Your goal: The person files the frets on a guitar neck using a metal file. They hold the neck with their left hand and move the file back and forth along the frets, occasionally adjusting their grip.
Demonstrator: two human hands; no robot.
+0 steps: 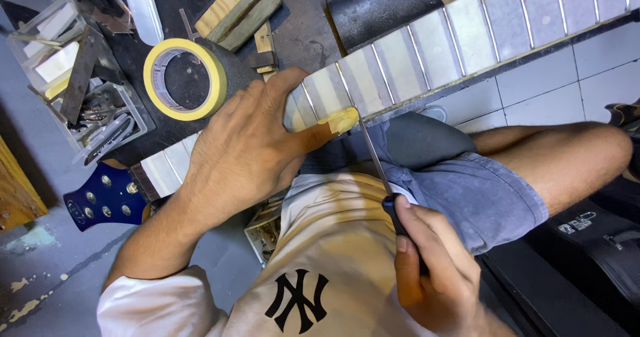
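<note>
Nearest the camera, the right hand (433, 270) is closed around the dark handle of a slim file (375, 154), fingers wrapped tight and thumb laid along the grip, with the thin metal shaft running up and away to the edge of a guitar neck (427, 50). The tip meets the neck just beside a fret (347, 87), about where the left thumb ends. The left hand (247, 147) lies over the neck, palm down, fingers curled across the fretboard and the thumb, wrapped in yellowish tape, pressed against the near edge; it clamps the neck rather than pinching anything small. The neck rests across the person's lap and runs from the dark blue headstock (107, 200) at lower left up to the upper right. The wood between the frets is covered with pale masking tape along the whole visible length, so the masking looks finished, and the filing seems to stand low on the neck, near the headstock end, with many frets beyond it whose state cannot be told. Farther off, a roll of yellow tape (185, 78) lies on the dark bench, and a clear plastic box of small tools (73, 77) sits to its left.
</note>
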